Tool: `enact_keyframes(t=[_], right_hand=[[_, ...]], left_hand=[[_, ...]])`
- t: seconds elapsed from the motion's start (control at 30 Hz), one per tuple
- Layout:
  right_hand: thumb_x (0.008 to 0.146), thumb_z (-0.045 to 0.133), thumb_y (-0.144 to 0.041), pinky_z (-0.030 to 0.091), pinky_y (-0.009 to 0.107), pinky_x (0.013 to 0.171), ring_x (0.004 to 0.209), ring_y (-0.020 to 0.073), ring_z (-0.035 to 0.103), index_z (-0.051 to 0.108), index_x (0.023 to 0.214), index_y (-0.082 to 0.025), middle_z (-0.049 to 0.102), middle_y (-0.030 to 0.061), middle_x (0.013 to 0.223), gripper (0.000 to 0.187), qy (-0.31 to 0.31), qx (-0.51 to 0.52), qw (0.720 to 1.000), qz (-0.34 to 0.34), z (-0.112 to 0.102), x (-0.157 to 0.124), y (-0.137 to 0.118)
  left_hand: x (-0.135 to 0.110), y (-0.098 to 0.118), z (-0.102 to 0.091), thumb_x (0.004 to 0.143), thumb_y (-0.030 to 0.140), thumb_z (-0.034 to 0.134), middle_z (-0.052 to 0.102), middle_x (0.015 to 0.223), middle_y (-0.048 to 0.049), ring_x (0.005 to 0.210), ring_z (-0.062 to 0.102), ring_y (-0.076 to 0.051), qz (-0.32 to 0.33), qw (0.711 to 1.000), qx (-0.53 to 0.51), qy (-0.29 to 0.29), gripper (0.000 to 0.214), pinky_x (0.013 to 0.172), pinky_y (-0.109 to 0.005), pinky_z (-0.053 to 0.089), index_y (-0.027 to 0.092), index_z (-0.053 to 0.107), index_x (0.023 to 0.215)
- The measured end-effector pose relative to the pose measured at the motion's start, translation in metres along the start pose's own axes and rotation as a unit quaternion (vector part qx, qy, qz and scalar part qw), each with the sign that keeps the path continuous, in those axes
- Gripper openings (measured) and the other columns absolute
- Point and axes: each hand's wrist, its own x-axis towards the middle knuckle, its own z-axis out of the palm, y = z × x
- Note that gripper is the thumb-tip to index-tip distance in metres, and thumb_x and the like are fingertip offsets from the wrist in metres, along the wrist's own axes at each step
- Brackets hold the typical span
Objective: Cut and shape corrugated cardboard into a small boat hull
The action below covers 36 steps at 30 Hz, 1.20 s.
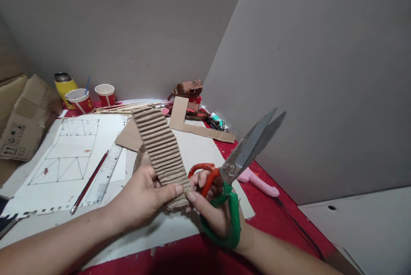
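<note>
A strip of corrugated cardboard (pixel 162 144), its ridges bared, is pinched at its near end between both hands. My left hand (pixel 150 189) grips its left edge, with the thumb lying on the ridges. At the lower right corner, my right hand (pixel 208 206) presses its thumb against the same strip. Large scissors (pixel 229 168) with orange and green handles hang around my right hand, their blades slightly apart and pointing up to the right. Behind my left hand, part of another brown cardboard piece (pixel 130 135) shows; the strip hides the rest.
A paper with a truss drawing (pixel 73 146), a pencil (pixel 90 181) and a clear ruler (pixel 107 174) lie left. Paper cups (pixel 105 95), a yellow bottle (pixel 66 87) and thin sticks (pixel 128 107) stand or lie behind. An L-shaped cardboard (pixel 205 130) and a pink corded tool (pixel 261 184) are right.
</note>
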Motion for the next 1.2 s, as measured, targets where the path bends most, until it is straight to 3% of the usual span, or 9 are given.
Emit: enact_keyframes(t=[0.27,0.57,0.73,0.87,0.93,0.97,1.07,1.13,1.2], right_hand=[[0.087,0.067,-0.026,0.047,0.021,0.059,0.063,0.0092,0.054,0.051,0.085,-0.021,0.055,-0.0011,0.082,0.017,0.012,-0.025,0.999,-0.025,0.001,0.0,-0.006],[0.085,0.063,-0.053,0.034,0.022,0.051,0.057,0.0096,0.036,0.048,0.096,-0.022,0.039,-0.0044,0.07,0.036,-0.055,-0.068,0.996,0.028,-0.019,-0.004,0.005],[0.078,0.054,-0.074,0.035,0.024,0.054,0.061,0.0118,0.032,0.049,0.104,-0.022,0.036,-0.0031,0.073,0.058,-0.11,-0.09,0.99,0.007,-0.02,0.001,0.006],[0.075,0.055,-0.076,0.038,0.025,0.056,0.063,0.0128,0.034,0.051,0.106,-0.021,0.039,-0.0018,0.074,0.063,-0.093,-0.087,0.992,-0.008,-0.021,0.005,0.011],[0.076,0.056,-0.075,0.038,0.025,0.056,0.063,0.0127,0.036,0.051,0.106,-0.021,0.041,-0.0013,0.074,0.062,-0.082,-0.07,0.994,-0.015,-0.02,0.006,0.01],[0.077,0.056,-0.073,0.039,0.024,0.057,0.063,0.0124,0.037,0.051,0.105,-0.02,0.042,-0.0013,0.074,0.06,-0.078,-0.055,0.995,-0.013,-0.019,0.007,0.008],[0.085,0.054,-0.065,0.041,0.024,0.058,0.062,0.0115,0.045,0.052,0.1,-0.019,0.048,-0.0001,0.076,0.049,-0.072,0.006,0.997,0.005,-0.011,0.008,-0.001],[0.089,0.053,-0.06,0.043,0.025,0.06,0.063,0.0117,0.05,0.052,0.098,-0.018,0.054,0.0023,0.08,0.043,-0.074,0.044,0.996,0.012,-0.004,0.01,-0.007],[0.089,0.056,-0.056,0.044,0.025,0.061,0.065,0.0122,0.053,0.052,0.099,-0.018,0.057,0.0033,0.083,0.04,-0.076,0.07,0.995,0.016,0.001,0.01,-0.011]], left_hand=[[0.002,0.006,-0.003,0.075,0.025,0.077,0.072,0.087,-0.0059,0.081,0.065,-0.017,-0.002,0.999,0.006,-0.033,0.024,0.078,-0.028,0.051,0.014,0.073,0.096],[0.005,0.031,-0.02,0.072,0.021,0.079,0.061,0.063,0.0014,0.054,0.052,-0.007,0.045,0.995,-0.05,0.079,0.014,0.051,-0.016,0.041,0.013,0.067,0.071],[0.0,0.046,-0.018,0.069,0.023,0.08,0.068,0.078,-0.0035,0.069,0.061,-0.013,0.08,0.99,-0.039,0.109,0.019,0.064,-0.022,0.05,0.013,0.071,0.083],[-0.006,0.049,-0.025,0.077,0.026,0.074,0.07,0.09,-0.006,0.087,0.064,-0.019,0.18,0.969,0.107,0.131,0.014,0.081,-0.032,0.052,0.017,0.072,0.087],[-0.009,0.049,-0.032,0.081,0.024,0.071,0.07,0.095,-0.0053,0.093,0.064,-0.019,0.299,0.912,0.243,0.143,0.011,0.084,-0.032,0.051,0.021,0.073,0.092],[-0.01,0.048,-0.035,0.084,0.023,0.068,0.07,0.097,-0.0052,0.094,0.063,-0.019,0.369,0.861,0.322,0.14,0.013,0.084,-0.032,0.05,0.023,0.073,0.095],[-0.011,0.046,-0.043,0.091,0.018,0.056,0.071,0.102,-0.0069,0.096,0.062,-0.02,0.536,0.624,0.554,0.128,0.025,0.087,-0.034,0.049,0.024,0.071,0.109],[-0.01,0.044,-0.043,0.091,0.012,0.051,0.072,0.101,-0.0094,0.097,0.061,-0.021,0.578,0.475,0.653,0.122,0.028,0.092,-0.038,0.047,0.018,0.07,0.111],[-0.009,0.04,-0.04,0.09,0.01,0.049,0.073,0.098,-0.0118,0.096,0.062,-0.022,0.587,0.399,0.696,0.106,0.027,0.095,-0.04,0.045,0.013,0.07,0.106]])
